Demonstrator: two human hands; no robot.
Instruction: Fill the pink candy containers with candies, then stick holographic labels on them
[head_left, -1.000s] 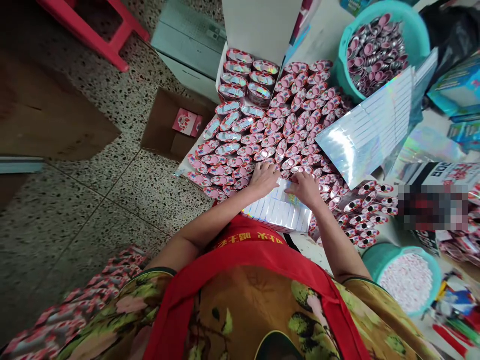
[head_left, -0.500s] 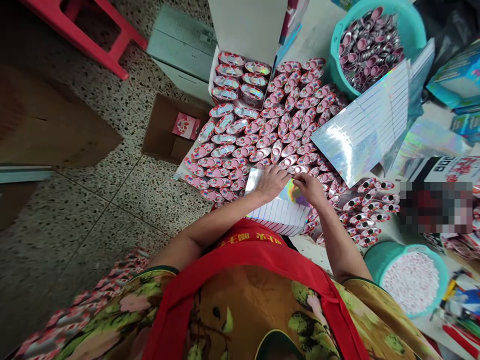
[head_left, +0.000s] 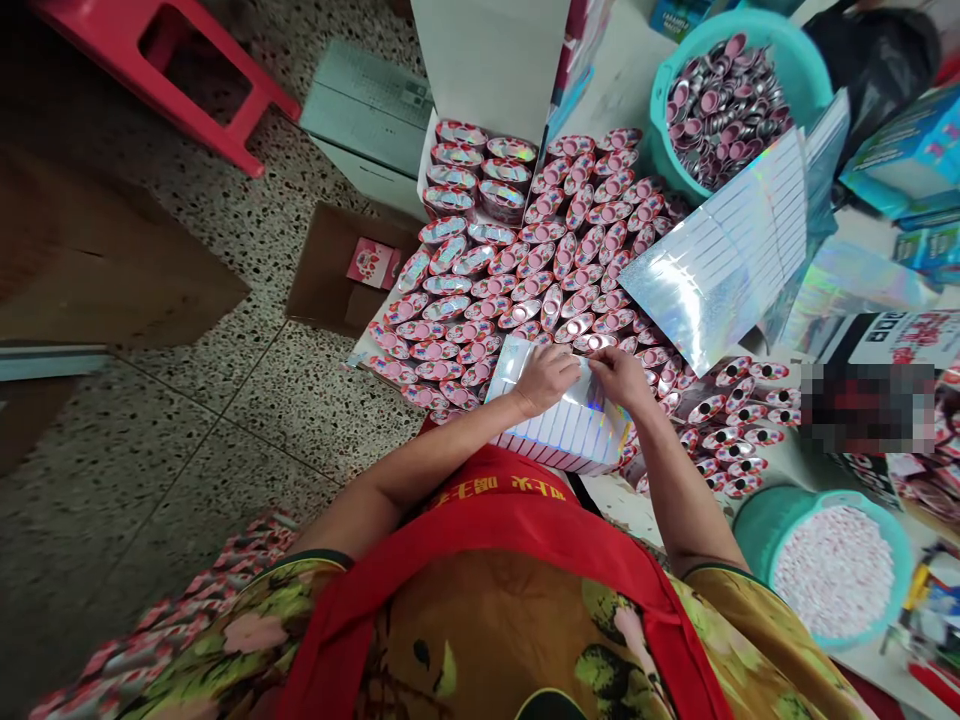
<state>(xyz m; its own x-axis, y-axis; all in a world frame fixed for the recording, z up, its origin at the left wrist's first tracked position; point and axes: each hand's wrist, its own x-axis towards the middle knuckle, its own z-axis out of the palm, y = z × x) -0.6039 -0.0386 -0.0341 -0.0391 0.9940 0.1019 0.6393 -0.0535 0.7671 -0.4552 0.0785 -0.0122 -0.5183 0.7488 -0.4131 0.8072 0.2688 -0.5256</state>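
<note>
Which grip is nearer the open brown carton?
Left. The left grip is to the right of the open brown carton; the right grip is farther right, past the left one.

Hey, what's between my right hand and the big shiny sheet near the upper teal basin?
In the head view, a few oval, pink-topped packs lie between your right hand and that shiny sheet.

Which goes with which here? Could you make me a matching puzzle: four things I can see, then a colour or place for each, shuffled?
Things:
1. Stool
2. Left hand
3. Carton
4. Black bag

Colours and places:
A. brown, open
B. upper right of the picture
C. red
D. over a silver sheet

Pairs: 1-C, 2-D, 3-A, 4-B
</note>
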